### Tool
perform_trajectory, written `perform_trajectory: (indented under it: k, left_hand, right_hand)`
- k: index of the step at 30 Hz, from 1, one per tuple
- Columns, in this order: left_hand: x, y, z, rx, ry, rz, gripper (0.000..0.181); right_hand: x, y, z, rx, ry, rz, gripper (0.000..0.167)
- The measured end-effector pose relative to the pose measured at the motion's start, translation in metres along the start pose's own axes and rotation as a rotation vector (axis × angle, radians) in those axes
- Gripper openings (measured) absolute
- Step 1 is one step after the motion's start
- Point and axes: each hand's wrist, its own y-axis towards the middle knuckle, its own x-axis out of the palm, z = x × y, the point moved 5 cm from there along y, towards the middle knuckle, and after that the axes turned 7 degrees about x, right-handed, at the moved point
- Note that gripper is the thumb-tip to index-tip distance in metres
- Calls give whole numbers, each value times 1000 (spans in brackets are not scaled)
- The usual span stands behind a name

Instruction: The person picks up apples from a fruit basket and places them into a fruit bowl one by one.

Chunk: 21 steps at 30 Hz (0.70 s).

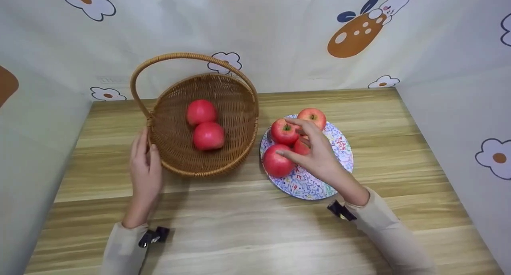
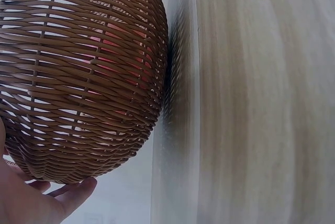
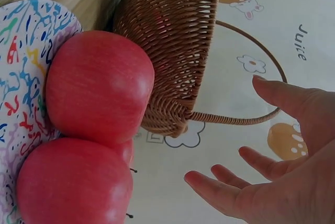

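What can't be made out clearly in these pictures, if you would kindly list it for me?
Head view: the full outline of the apple beneath the right hand, partly covered by the fingers of the right hand.
Left wrist view: the outlines of the apples in the basket, screened by the wicker wall.
Left wrist view: part of the left hand, cut off by the picture's edges.
Right wrist view: part of the plate, cut off by the left edge.
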Motion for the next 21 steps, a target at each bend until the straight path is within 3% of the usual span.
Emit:
perform_trajectory:
  k: [8, 21]
  left_hand:
    - [1, -1, -1, 3, -8, -9, 52]
    - [0, -1, -1, -1, 2, 1, 52]
  right_hand:
    - [13, 7, -12, -86, 45, -37, 63]
    - [29, 19, -23, -93, 8, -89, 60]
